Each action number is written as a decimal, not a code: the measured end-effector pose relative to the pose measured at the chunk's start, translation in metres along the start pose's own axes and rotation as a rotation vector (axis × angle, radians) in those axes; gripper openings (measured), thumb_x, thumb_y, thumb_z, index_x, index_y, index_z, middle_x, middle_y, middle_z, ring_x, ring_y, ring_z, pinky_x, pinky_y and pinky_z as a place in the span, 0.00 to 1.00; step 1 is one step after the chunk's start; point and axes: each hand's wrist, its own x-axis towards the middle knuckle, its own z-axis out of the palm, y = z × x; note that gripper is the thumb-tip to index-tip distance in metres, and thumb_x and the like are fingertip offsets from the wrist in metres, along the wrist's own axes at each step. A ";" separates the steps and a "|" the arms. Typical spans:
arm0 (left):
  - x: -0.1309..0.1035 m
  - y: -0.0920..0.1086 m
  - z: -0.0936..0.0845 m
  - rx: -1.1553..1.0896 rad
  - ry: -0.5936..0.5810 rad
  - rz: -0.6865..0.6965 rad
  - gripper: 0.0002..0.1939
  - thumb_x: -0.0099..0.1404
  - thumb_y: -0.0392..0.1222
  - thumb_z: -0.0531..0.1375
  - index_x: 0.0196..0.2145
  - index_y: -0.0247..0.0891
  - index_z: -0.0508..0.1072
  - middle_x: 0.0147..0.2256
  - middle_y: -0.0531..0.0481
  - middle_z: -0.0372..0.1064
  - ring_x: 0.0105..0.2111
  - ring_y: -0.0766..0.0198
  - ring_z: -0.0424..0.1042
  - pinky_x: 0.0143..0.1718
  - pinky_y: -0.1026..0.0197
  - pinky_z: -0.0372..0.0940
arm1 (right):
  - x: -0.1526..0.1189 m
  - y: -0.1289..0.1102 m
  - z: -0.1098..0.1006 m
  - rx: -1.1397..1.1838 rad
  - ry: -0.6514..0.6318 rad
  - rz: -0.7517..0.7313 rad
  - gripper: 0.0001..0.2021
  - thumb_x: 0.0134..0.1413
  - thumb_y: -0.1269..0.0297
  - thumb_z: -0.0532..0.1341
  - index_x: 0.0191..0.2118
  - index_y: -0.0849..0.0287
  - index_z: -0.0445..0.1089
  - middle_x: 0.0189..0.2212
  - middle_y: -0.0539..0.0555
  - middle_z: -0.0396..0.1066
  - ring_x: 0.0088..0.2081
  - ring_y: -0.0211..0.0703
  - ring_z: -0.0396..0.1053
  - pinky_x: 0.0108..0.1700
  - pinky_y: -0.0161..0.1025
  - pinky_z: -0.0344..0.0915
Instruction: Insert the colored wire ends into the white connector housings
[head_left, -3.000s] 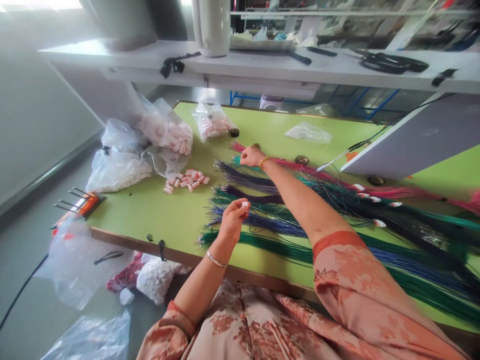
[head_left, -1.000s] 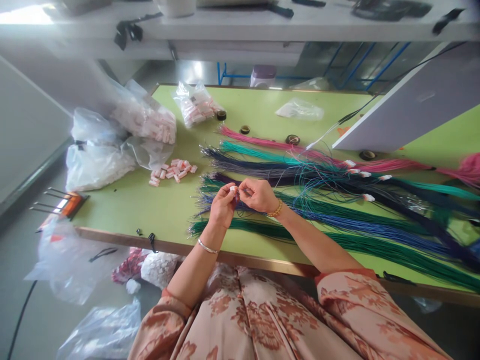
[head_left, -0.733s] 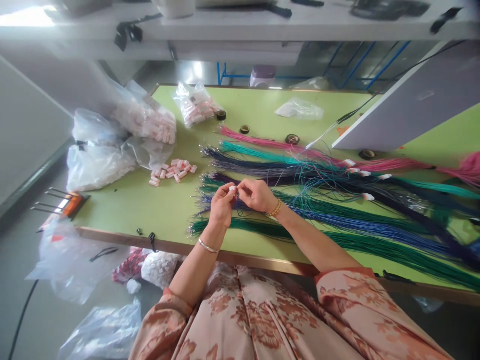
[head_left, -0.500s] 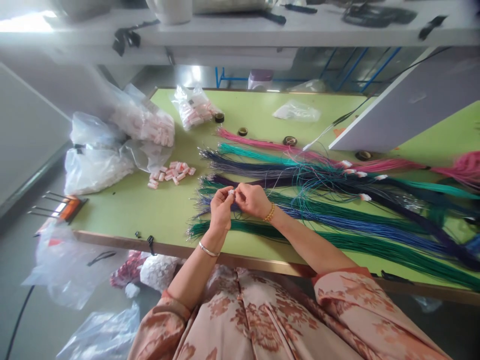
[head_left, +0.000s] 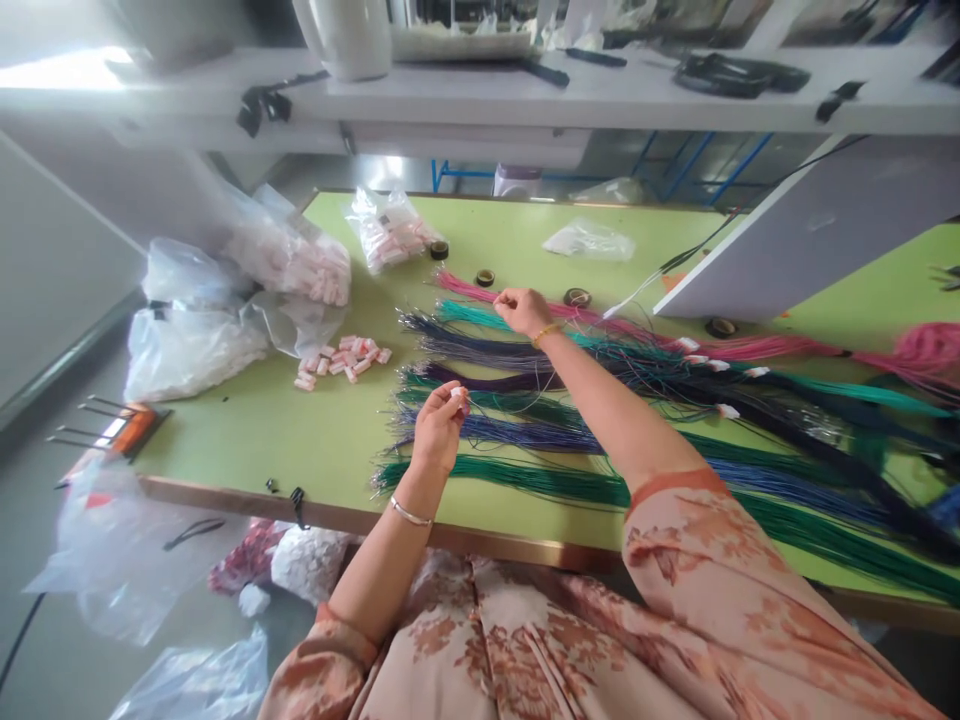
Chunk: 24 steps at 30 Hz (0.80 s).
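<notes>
My left hand point(head_left: 441, 420) pinches a small white connector point(head_left: 458, 394) above the blue and green wires; a thin wire runs from it to the right. My right hand point(head_left: 523, 312) is over the teal wire bundle point(head_left: 472, 314), beside the pink wire bundle point(head_left: 465, 287), with its fingers closed together; what they hold, if anything, is too small to make out. Dark, blue point(head_left: 510, 431) and green wire bundles point(head_left: 540, 479) lie side by side across the table. White connectors point(head_left: 718, 366) rest on the wires at the right.
Loose pink-and-white connectors point(head_left: 352, 355) lie left of the wires, near filled plastic bags point(head_left: 195, 340). Black tape rolls point(head_left: 485, 278) sit behind the bundles. A shelf point(head_left: 465, 108) spans the back, and a slanted panel point(head_left: 795, 230) stands at the right. An orange pronged holder point(head_left: 135, 430) is at the left edge.
My right hand has left my left hand and moved up and away to the pink and teal wires. My left hand keeps the connector, nearly in place. The view has shifted slightly.
</notes>
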 end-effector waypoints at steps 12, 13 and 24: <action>-0.005 -0.003 -0.002 0.047 0.018 -0.011 0.18 0.46 0.39 0.73 0.36 0.34 0.75 0.31 0.52 0.71 0.28 0.73 0.66 0.33 0.67 0.60 | 0.079 -0.004 0.050 -0.259 -0.259 -0.019 0.13 0.48 0.71 0.64 0.40 0.53 0.80 0.43 0.49 0.78 0.44 0.41 0.73 0.49 0.34 0.68; -0.005 -0.003 -0.002 0.044 0.019 -0.015 0.18 0.46 0.39 0.73 0.35 0.34 0.75 0.31 0.52 0.71 0.28 0.73 0.66 0.33 0.67 0.60 | 0.082 -0.003 0.051 -0.273 -0.280 -0.030 0.12 0.47 0.71 0.64 0.39 0.53 0.80 0.42 0.49 0.78 0.43 0.42 0.73 0.48 0.34 0.68; -0.006 -0.005 -0.003 0.044 -0.010 -0.041 0.17 0.48 0.39 0.72 0.35 0.34 0.75 0.31 0.52 0.71 0.28 0.72 0.67 0.34 0.65 0.61 | 0.067 -0.011 0.030 0.134 -0.160 -0.236 0.10 0.50 0.67 0.61 0.37 0.65 0.76 0.30 0.54 0.76 0.29 0.36 0.68 0.35 0.34 0.65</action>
